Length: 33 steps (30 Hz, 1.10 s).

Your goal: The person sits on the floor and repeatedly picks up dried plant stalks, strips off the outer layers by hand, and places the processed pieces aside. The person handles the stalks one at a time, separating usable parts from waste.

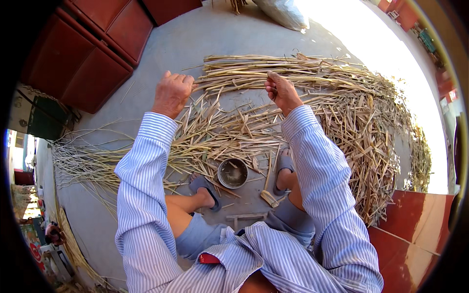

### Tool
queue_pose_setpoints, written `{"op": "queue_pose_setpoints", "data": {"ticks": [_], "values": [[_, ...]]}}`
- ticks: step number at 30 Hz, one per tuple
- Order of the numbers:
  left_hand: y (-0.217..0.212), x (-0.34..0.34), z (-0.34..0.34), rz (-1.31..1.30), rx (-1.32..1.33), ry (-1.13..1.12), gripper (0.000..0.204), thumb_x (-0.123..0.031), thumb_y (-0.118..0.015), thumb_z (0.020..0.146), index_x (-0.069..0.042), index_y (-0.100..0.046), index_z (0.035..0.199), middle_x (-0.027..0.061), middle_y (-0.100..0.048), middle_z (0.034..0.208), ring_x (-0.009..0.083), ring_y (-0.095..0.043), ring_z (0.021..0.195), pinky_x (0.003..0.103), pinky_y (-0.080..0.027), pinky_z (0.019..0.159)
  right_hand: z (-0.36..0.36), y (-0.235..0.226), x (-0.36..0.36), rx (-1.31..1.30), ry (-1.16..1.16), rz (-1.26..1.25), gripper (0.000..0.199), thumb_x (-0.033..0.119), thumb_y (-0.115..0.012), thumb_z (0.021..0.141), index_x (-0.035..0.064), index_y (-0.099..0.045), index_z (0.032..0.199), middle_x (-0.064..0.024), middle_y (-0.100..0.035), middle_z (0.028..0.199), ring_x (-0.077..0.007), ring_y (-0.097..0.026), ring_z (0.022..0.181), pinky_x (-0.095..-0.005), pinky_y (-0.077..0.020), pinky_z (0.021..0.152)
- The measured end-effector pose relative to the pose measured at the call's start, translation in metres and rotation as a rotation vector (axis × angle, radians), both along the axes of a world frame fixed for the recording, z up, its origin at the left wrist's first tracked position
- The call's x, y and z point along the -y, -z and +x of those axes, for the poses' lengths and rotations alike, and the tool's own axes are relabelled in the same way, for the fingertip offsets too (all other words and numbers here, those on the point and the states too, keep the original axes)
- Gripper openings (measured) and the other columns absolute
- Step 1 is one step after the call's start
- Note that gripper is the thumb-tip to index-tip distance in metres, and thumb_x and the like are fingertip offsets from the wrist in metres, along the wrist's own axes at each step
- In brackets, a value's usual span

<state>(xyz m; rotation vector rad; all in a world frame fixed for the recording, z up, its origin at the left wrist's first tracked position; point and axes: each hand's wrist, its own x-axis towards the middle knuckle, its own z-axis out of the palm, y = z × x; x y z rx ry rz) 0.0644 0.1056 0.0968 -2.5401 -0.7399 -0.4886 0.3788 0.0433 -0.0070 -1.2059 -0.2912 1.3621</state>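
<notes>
Seated worker splitting or stripping dry reed stalks, viewed from above. The left hand is closed in a fist around the end of a thin stalk that runs across to the right hand, whose fingers are curled and pinching the same stalk near its other end; whether a blade sits in that hand cannot be told. The stalk is thus held taut between the two hands, raised above the litter of offcuts lying just below them. Beyond the hands lies a bundle of long stalks; to the right, well apart, a heap of short cut pieces. Below the hands, between the sandalled feet, stand a small round metal bowl and, just right of it, a short wooden tool.

Judged step: one stalk is being worked, apparently drawn or peeled along its length. The next move would call for a firm, even pull with both grips kept tight, so that the strip runs straight and does not snap.
</notes>
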Motion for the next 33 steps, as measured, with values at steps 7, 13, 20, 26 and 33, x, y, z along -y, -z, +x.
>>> {"op": "queue_pose_setpoints", "data": {"ticks": [7, 13, 20, 26, 33], "values": [[-0.065, 0.046, 0.034, 0.167, -0.305, -0.104, 0.011, -0.013, -0.070, 0.080, -0.010, -0.060, 0.081, 0.0058, -0.061, 0.073, 0.0217, -0.061, 0.075, 0.035, -0.043, 0.073, -0.004, -0.028, 0.019, -0.275, 0.115, 0.065, 0.016, 0.020, -0.067, 0.093, 0.0043, -0.064, 0.094, -0.0051, -0.067, 0.079, -0.0122, -0.063, 0.065, -0.0235, -0.0496, 0.051], [-0.043, 0.056, 0.071, 0.041, -0.211, 0.054, 0.021, -0.020, -0.074, 0.078, -0.009, -0.057, 0.081, 0.0070, -0.059, 0.075, 0.0235, -0.059, 0.075, 0.036, -0.040, 0.069, -0.029, -0.030, 0.043, -0.358, 0.042, 0.168, 0.019, 0.021, -0.068, 0.093, 0.0035, -0.062, 0.096, -0.0067, -0.067, 0.081, -0.0131, -0.065, 0.067, -0.0232, -0.0506, 0.050], [-0.069, 0.071, 0.065, 0.059, -0.331, -0.044, 0.018, -0.009, -0.070, 0.078, -0.010, -0.052, 0.081, 0.0083, -0.058, 0.079, 0.0246, -0.059, 0.079, 0.037, -0.041, 0.074, 0.011, -0.008, 0.034, -0.375, 0.201, 0.118, 0.014, 0.016, -0.061, 0.096, 0.0031, -0.063, 0.098, -0.0065, -0.068, 0.082, -0.0134, -0.064, 0.069, -0.0226, -0.0490, 0.053], [-0.081, 0.082, 0.029, 0.135, -0.319, -0.111, 0.021, -0.016, -0.073, 0.079, -0.010, -0.052, 0.079, 0.0070, -0.055, 0.071, 0.0244, -0.057, 0.071, 0.037, -0.038, 0.068, 0.014, -0.011, 0.038, -0.351, 0.146, 0.192, 0.014, 0.017, -0.057, 0.099, 0.0052, -0.063, 0.096, -0.0053, -0.069, 0.083, -0.0139, -0.066, 0.072, -0.0244, -0.0509, 0.057], [-0.057, 0.085, 0.067, -0.215, -0.117, -0.069, 0.019, -0.024, -0.068, 0.085, -0.009, -0.058, 0.081, 0.0081, -0.062, 0.076, 0.0275, -0.060, 0.075, 0.040, -0.037, 0.068, -0.030, -0.024, 0.045, -0.384, -0.217, 0.357, 0.017, 0.017, -0.056, 0.100, 0.0036, -0.062, 0.108, -0.0060, -0.071, 0.093, -0.0134, -0.068, 0.082, -0.0233, -0.0554, 0.064]]}}
